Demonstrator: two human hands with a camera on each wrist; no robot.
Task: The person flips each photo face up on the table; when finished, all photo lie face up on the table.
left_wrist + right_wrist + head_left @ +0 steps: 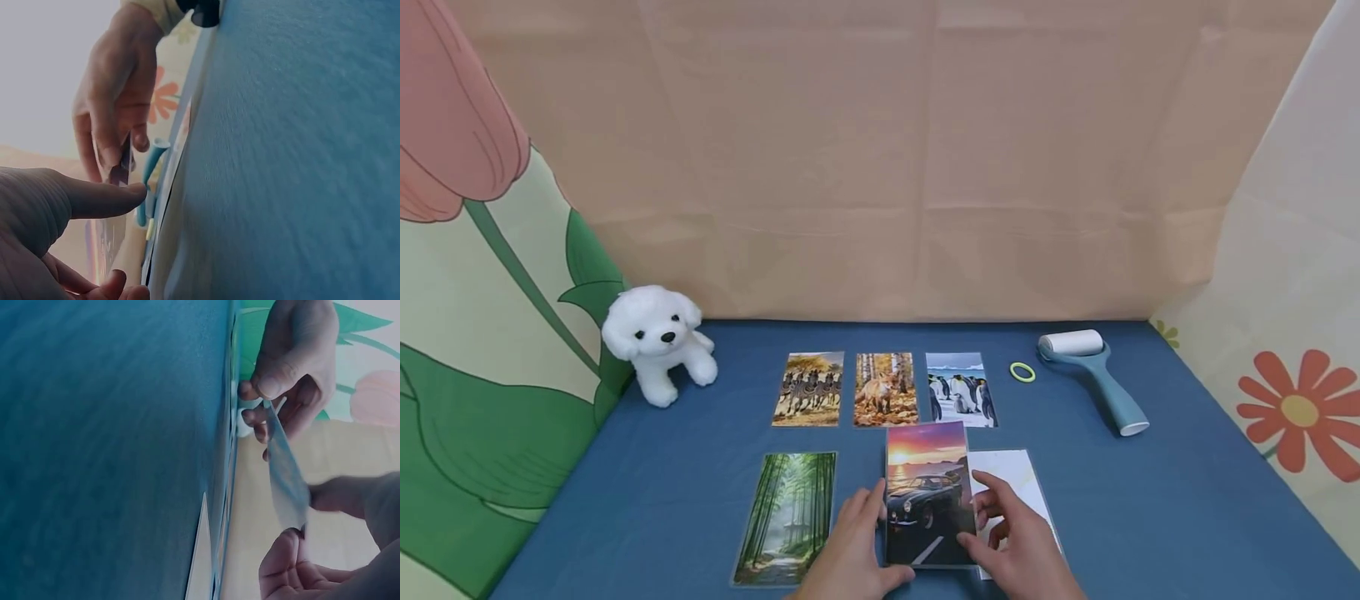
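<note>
In the head view, a picture card of a dark car at sunset (pixel 927 500) is held up over the table at the front middle. My left hand (pixel 853 546) holds its lower left side, fingers along the left edge and thumb at the bottom edge. On the right edge my right hand (pixel 1018 533) grips it, thumb low and index finger higher up. Seen from the right wrist, the card (pixel 284 469) stands tilted between both hands. Behind the right hand lies a white card (pixel 1011 475), partly covered. A bamboo forest card (pixel 790 517) lies just left of the left hand.
Beyond the hands lie a zebra card (pixel 810 390), a fox card (pixel 885 390) and a penguin card (pixel 960 390) in a row. To their right are a yellow-green ring (pixel 1022 372) and a lint roller (pixel 1101 383). A white plush dog (pixel 658 342) sits back left.
</note>
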